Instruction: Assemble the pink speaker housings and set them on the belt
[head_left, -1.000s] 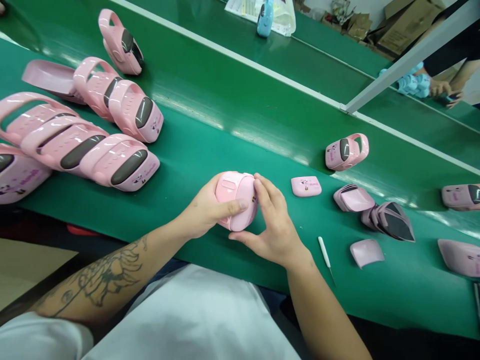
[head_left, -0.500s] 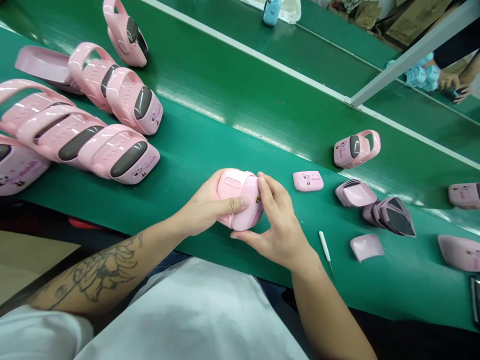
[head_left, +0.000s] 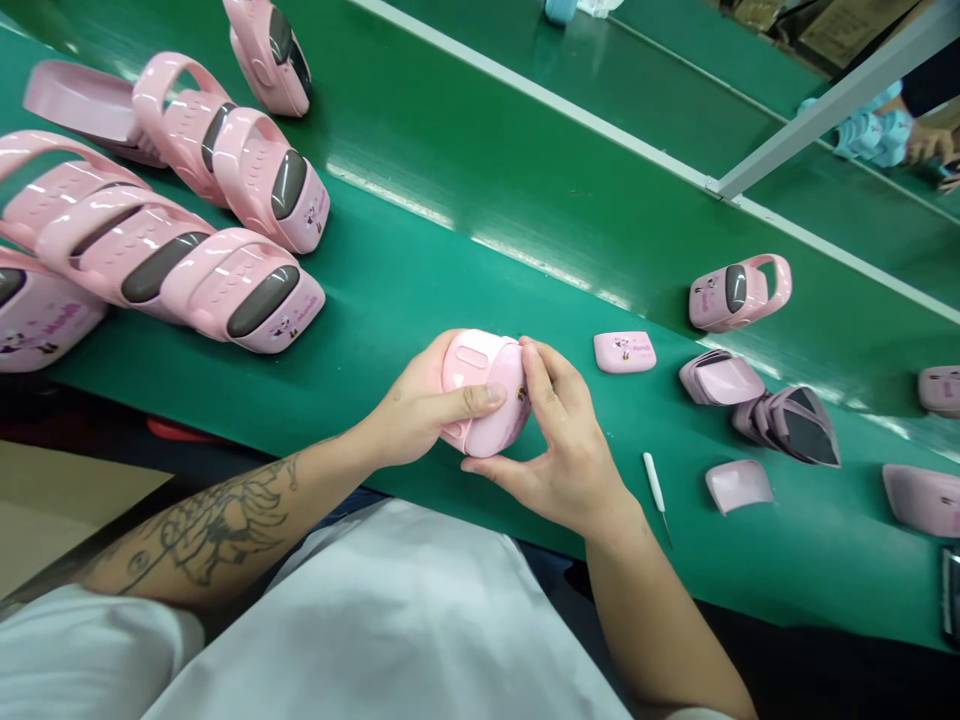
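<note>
Cradling a rounded pink plastic case (head_left: 484, 395) just above the green conveyor belt (head_left: 465, 280), the left hand (head_left: 416, 405) curls around it, thumb laid across its face, while the right hand (head_left: 562, 450) grips its far edge, fingers bent closed. Assembled-looking pink cases with dark grey windows (head_left: 217, 285) lie grouped to the left; loose pink shells (head_left: 739, 485) and a white-handled pick (head_left: 655, 485) lie to the right, still separate.
</note>
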